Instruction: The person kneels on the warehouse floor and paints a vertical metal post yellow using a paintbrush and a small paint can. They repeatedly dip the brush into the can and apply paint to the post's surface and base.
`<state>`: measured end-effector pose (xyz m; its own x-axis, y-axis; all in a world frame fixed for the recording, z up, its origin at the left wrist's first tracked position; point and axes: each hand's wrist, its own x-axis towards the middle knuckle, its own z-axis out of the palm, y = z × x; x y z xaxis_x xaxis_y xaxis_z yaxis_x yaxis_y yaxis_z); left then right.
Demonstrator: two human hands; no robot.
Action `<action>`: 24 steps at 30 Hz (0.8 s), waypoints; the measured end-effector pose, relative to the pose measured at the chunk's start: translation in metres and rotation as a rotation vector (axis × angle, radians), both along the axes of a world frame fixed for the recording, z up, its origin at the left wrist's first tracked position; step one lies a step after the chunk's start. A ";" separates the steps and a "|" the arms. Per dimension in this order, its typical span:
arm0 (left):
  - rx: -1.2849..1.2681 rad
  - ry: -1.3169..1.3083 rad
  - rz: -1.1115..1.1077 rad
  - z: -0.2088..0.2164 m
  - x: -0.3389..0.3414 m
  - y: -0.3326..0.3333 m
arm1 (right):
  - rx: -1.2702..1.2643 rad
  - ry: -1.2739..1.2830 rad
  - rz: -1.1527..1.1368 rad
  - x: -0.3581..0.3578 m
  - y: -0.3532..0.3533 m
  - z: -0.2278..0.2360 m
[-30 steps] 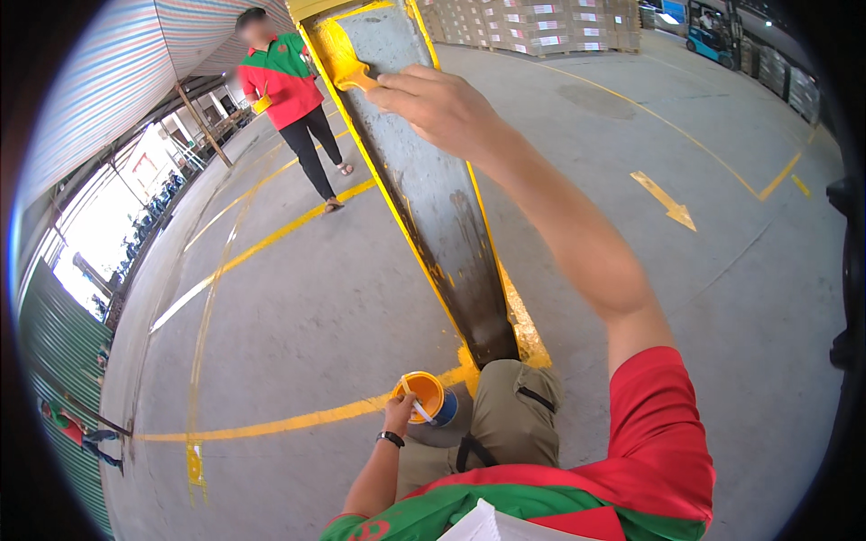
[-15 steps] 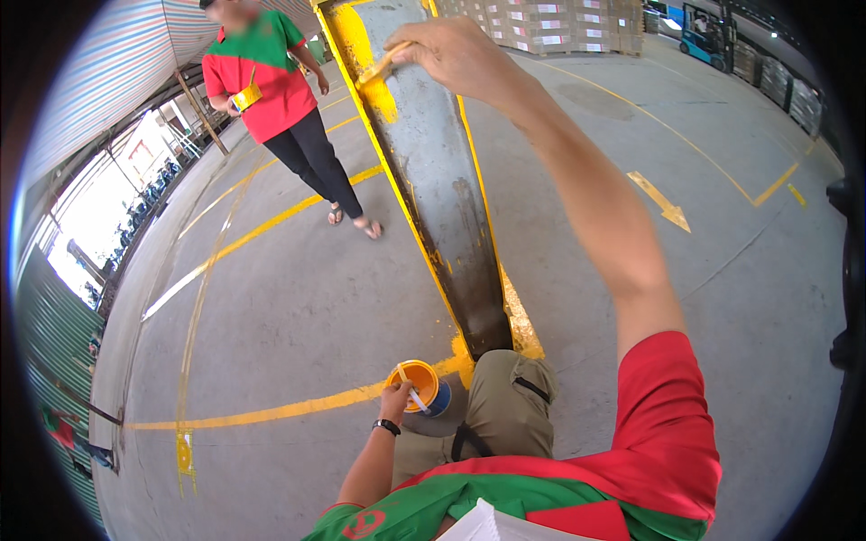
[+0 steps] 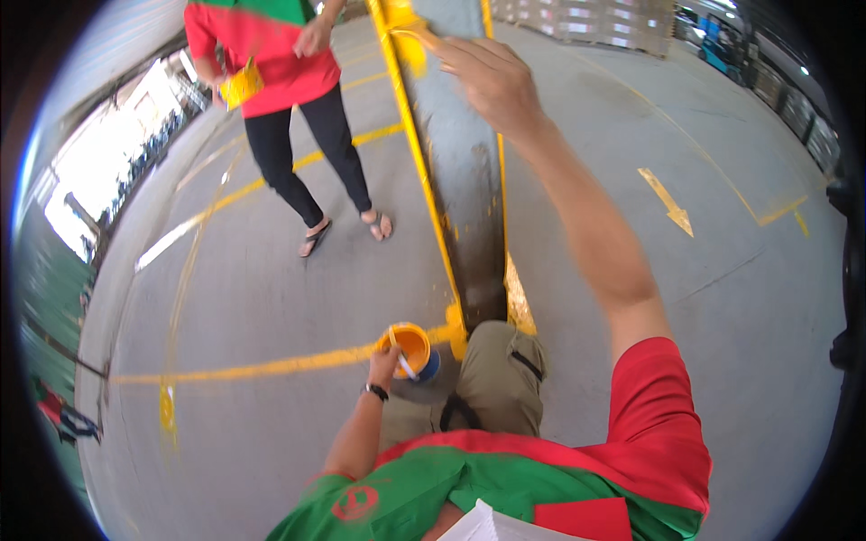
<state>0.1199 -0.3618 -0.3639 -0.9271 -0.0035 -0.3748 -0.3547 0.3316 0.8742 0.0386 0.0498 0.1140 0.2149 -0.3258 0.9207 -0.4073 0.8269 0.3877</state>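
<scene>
My right hand (image 3: 494,86) is raised and closed around a paintbrush (image 3: 420,34). The brush's yellow bristle end meets the left flange of a steel column (image 3: 462,153), where fresh yellow paint shows. Grey fills the column's middle, its edges are yellow, and its base looks dark and stained. Low down, my left hand (image 3: 385,362) grips the near-left rim of a paint bucket (image 3: 427,341), orange inside and blue at the bottom. A pale strip lies across the bucket's mouth, partly under my fingers; whether it is a handle or a stick I cannot tell.
A co-worker in sandals (image 3: 316,236) stands left of the column, holding a yellow paint container (image 3: 242,87). My bent knee (image 3: 505,361) is close to the column's foot. Stacked cartons (image 3: 586,20) and a blue forklift (image 3: 722,50) are farther back. Yellow lines mark the concrete floor.
The co-worker has stepped closer, and their free hand has come up before their chest. My view has shifted. My right hand still holds the brush against the column's left side; my left keeps the bucket.
</scene>
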 end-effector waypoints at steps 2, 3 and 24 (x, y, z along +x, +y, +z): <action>0.083 0.211 -0.098 -0.003 0.000 -0.006 | 0.104 0.053 -0.020 0.010 0.009 -0.036; 0.129 0.223 -0.133 -0.004 -0.001 -0.008 | 0.047 -0.126 -0.058 0.021 0.011 -0.063; 0.173 -0.002 0.129 0.053 0.019 0.016 | -0.762 -1.008 0.271 0.142 -0.084 -0.272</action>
<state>0.1388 -0.3460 -0.3107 -0.9225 -0.0580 -0.3816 -0.3860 0.1282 0.9136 0.1804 -0.0346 -0.1576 -0.7024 0.2943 0.6481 -0.4317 0.5478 -0.7166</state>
